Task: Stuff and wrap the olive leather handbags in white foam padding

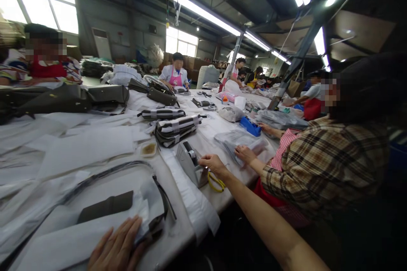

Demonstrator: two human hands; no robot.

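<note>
My left hand (117, 243) lies with its fingers stretched out on a dark green bag wrapped in white paper (57, 241). A dark green flap (106, 207) of the bag shows above the paper, and its long dark strap (104, 174) curves across the table. Over to the right, my right hand (214, 165) reaches to a grey tape dispenser (187, 163). Its thumb and forefinger are pinched together at the dispenser's cutting end, on the end of the tape, which is barely visible. Yellow-handled scissors (216, 183) lie beside the dispenser, under my right wrist.
A strip of clear plastic bags (190, 203) runs to the table's front edge. Strapped dark bags (178, 129) and a small dish (148, 149) lie beyond. A co-worker in a plaid shirt (311, 165) sits close on my right, handling plastic-wrapped goods (241, 142) near a blue tape dispenser (250, 126).
</note>
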